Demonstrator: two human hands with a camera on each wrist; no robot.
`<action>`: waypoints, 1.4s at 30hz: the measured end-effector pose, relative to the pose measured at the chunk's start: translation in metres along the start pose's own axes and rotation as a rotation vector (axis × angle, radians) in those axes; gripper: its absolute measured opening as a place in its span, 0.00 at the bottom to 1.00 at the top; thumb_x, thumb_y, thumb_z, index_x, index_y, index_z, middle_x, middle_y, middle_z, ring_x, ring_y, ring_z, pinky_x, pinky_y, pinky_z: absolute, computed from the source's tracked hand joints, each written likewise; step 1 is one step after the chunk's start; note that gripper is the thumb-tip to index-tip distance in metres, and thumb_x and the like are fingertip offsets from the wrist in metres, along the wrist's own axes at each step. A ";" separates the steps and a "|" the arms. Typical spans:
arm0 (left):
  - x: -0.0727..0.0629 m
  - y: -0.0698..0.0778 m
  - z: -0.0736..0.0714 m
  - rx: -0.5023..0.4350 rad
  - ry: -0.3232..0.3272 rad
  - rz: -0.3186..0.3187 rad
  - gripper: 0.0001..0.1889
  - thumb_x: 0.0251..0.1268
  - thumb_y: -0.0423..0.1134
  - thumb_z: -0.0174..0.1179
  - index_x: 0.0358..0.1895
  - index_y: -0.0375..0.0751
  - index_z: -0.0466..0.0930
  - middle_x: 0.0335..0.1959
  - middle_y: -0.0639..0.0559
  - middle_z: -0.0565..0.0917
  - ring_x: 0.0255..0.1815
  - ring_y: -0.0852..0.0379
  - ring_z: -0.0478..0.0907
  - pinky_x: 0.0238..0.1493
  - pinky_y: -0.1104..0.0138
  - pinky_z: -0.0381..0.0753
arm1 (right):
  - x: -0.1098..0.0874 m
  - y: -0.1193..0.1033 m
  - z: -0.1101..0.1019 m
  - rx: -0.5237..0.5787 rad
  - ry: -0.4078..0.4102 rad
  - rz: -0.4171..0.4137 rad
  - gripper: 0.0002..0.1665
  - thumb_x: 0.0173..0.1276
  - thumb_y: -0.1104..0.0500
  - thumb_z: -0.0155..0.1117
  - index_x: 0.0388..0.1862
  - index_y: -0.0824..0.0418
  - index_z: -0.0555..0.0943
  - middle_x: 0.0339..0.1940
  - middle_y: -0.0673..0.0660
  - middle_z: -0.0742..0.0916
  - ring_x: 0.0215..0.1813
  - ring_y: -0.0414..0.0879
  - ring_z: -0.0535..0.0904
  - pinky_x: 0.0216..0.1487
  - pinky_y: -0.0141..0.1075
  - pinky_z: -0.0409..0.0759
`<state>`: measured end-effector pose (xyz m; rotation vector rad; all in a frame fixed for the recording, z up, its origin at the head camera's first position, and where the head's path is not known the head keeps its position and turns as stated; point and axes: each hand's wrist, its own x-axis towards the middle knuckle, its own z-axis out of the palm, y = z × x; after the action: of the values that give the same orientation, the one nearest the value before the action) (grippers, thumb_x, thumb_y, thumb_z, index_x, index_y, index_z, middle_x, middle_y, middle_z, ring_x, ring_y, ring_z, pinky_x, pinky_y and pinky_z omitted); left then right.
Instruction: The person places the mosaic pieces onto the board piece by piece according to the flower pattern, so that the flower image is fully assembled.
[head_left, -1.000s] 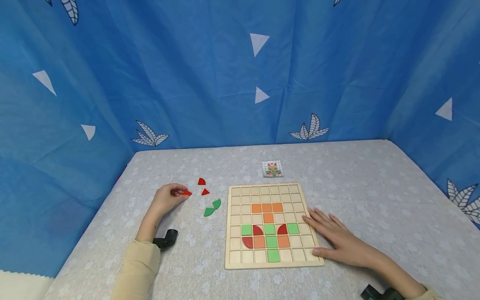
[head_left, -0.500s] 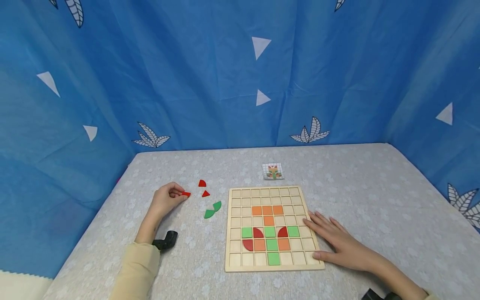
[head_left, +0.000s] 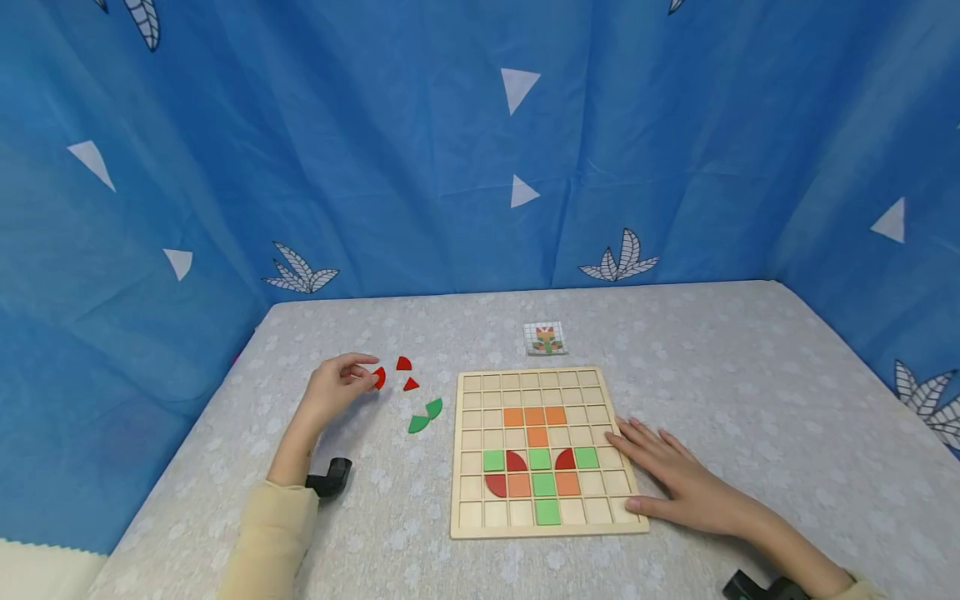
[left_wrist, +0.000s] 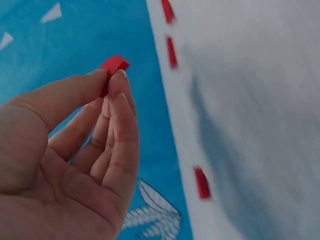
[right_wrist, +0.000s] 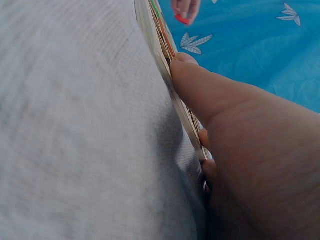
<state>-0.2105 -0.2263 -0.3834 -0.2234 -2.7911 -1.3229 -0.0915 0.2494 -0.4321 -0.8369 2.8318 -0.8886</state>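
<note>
While the right hand (head_left: 672, 481) rested with thumb and fingers apart along the right edge of the wooden board (head_left: 510, 532), the left hand (head_left: 335, 390) pinched a red piece (head_left: 380, 378) between thumb and fingertips, its rounded edge jutting past them toward a loose red triangle (head_left: 411, 384). Picking out a piece seemed the step in hand; the next move likely called for carrying it rightward into a bare cell.
</note>
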 end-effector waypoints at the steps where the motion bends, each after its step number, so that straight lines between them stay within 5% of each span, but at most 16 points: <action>1: -0.001 0.007 0.002 -0.029 -0.028 0.006 0.13 0.62 0.32 0.61 0.49 0.31 0.79 0.34 0.43 0.82 0.35 0.45 0.80 0.38 0.59 0.78 | 0.000 0.000 0.000 0.002 -0.003 0.004 0.45 0.61 0.40 0.63 0.74 0.51 0.58 0.73 0.59 0.59 0.72 0.59 0.48 0.66 0.35 0.30; 7: -0.008 0.048 0.018 -0.156 -0.138 0.047 0.13 0.63 0.34 0.61 0.47 0.31 0.81 0.37 0.44 0.83 0.39 0.41 0.80 0.42 0.56 0.77 | 0.002 0.000 -0.001 0.006 -0.006 0.016 0.45 0.61 0.40 0.63 0.74 0.51 0.58 0.73 0.58 0.58 0.72 0.59 0.48 0.67 0.38 0.31; 16: -0.021 0.094 0.053 -0.218 -0.279 0.150 0.12 0.63 0.33 0.61 0.49 0.35 0.82 0.34 0.49 0.82 0.35 0.43 0.80 0.38 0.54 0.78 | 0.000 0.001 -0.001 0.009 -0.015 0.026 0.45 0.61 0.39 0.62 0.74 0.49 0.58 0.73 0.58 0.58 0.72 0.59 0.47 0.67 0.38 0.30; 22: -0.027 0.124 0.087 -0.234 -0.463 0.294 0.13 0.64 0.31 0.58 0.51 0.38 0.82 0.34 0.52 0.82 0.33 0.45 0.81 0.31 0.66 0.76 | 0.000 0.000 -0.001 0.010 -0.010 0.016 0.45 0.61 0.39 0.63 0.74 0.50 0.58 0.73 0.58 0.58 0.72 0.59 0.47 0.67 0.37 0.30; 27: -0.032 0.146 0.114 -0.184 -0.538 0.341 0.08 0.61 0.30 0.61 0.42 0.39 0.86 0.32 0.56 0.84 0.29 0.56 0.80 0.28 0.70 0.75 | 0.001 0.000 0.000 0.028 -0.031 0.033 0.45 0.62 0.39 0.62 0.74 0.49 0.58 0.74 0.57 0.57 0.73 0.58 0.46 0.67 0.42 0.32; 33: -0.034 0.158 0.145 -0.119 -0.579 0.355 0.03 0.58 0.31 0.65 0.33 0.40 0.87 0.25 0.62 0.82 0.25 0.69 0.77 0.30 0.73 0.75 | 0.001 -0.001 -0.001 0.017 -0.030 0.032 0.45 0.62 0.38 0.61 0.74 0.49 0.58 0.74 0.57 0.58 0.73 0.58 0.46 0.67 0.44 0.33; 37: -0.036 0.161 0.161 -0.070 -0.597 0.304 0.03 0.57 0.30 0.65 0.30 0.41 0.86 0.21 0.63 0.81 0.22 0.69 0.77 0.29 0.75 0.75 | 0.002 0.000 -0.001 0.012 -0.015 0.000 0.44 0.62 0.40 0.62 0.74 0.51 0.58 0.73 0.57 0.58 0.72 0.59 0.47 0.67 0.41 0.32; 42: -0.040 0.161 0.175 0.018 -0.618 0.321 0.04 0.56 0.30 0.65 0.28 0.43 0.86 0.18 0.64 0.79 0.20 0.71 0.74 0.27 0.77 0.72 | 0.000 0.002 0.000 0.012 -0.013 0.004 0.45 0.62 0.40 0.62 0.74 0.50 0.58 0.73 0.57 0.58 0.72 0.59 0.47 0.67 0.42 0.33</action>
<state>-0.1436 0.0055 -0.3752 -1.2103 -3.0230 -1.3149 -0.0929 0.2509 -0.4333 -0.8319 2.8133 -0.8955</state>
